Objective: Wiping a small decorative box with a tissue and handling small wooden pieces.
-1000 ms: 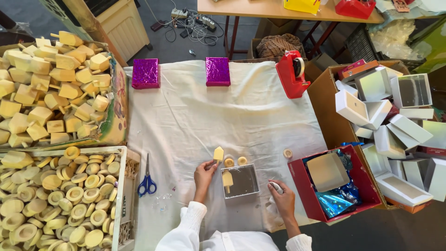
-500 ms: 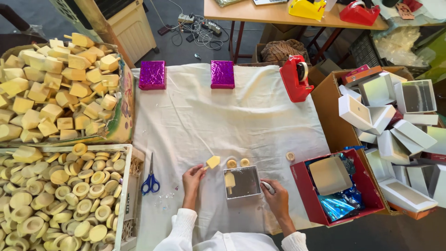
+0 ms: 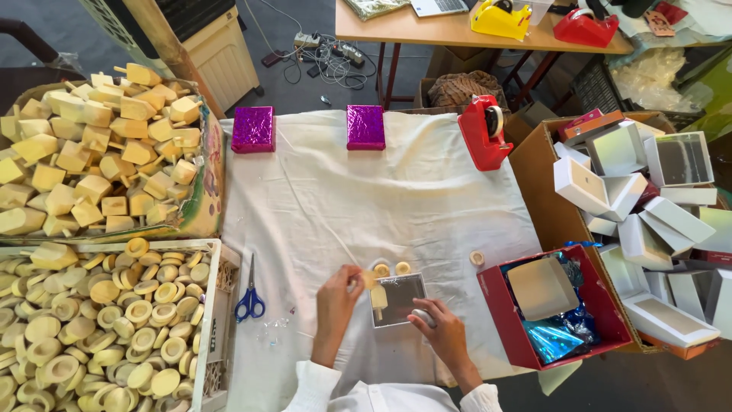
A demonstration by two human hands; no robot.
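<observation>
The fingers of the left hand pinch a small wooden piece right over the open box on the table, while the right hand, closed on something white, steadies the box's near edge.

Our left hand covers most of the wooden piece it holds, so we cannot tell its shape. Our right hand hides a small pale thing and the near corner of the box. The crates run off the left edge.
</observation>
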